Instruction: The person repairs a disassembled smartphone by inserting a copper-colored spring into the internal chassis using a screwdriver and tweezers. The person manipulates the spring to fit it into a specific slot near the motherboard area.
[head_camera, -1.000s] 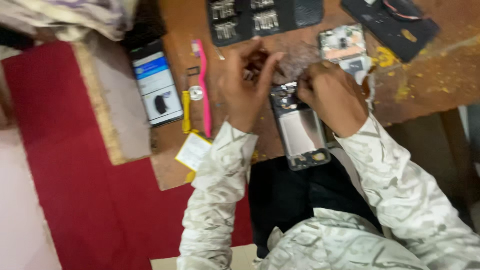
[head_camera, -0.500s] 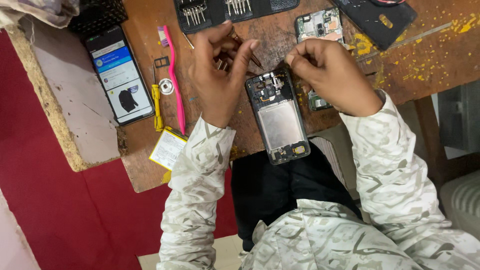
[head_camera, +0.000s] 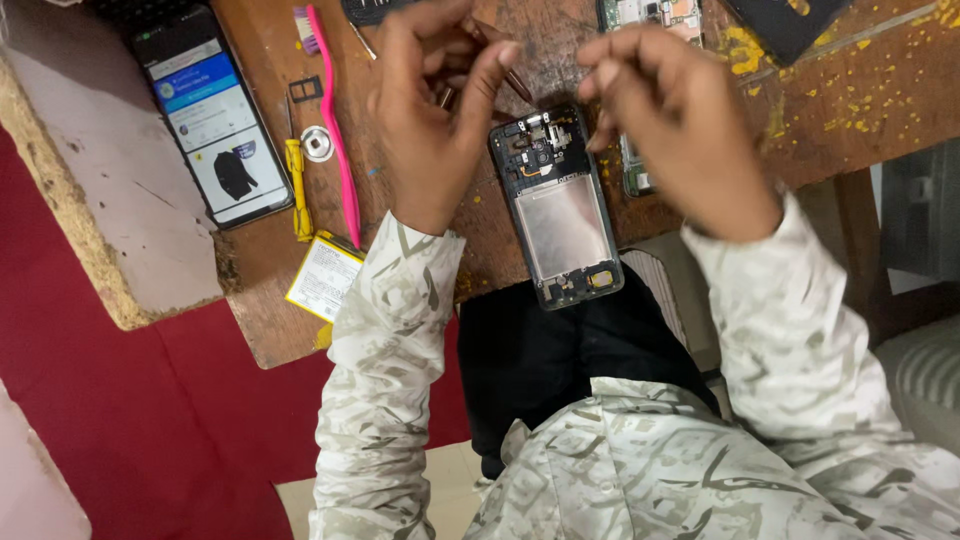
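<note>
From the head view, I am seeing the left hand (head_camera: 430, 110) pinching a thin brown tool (head_camera: 505, 70) in a narrow grip, apparently to work on the opened phone (head_camera: 560, 210). That phone is lying at the surface's (head_camera: 840, 100) near edge. The right hand (head_camera: 675, 120) is hovering above it, fingers curled, apparently holding nothing.

Pink toothbrush (head_camera: 335, 140), yellow-handled screwdriver (head_camera: 297, 185), beige camouflage sleeves (head_camera: 390, 330), red floor (head_camera: 130, 420).
</note>
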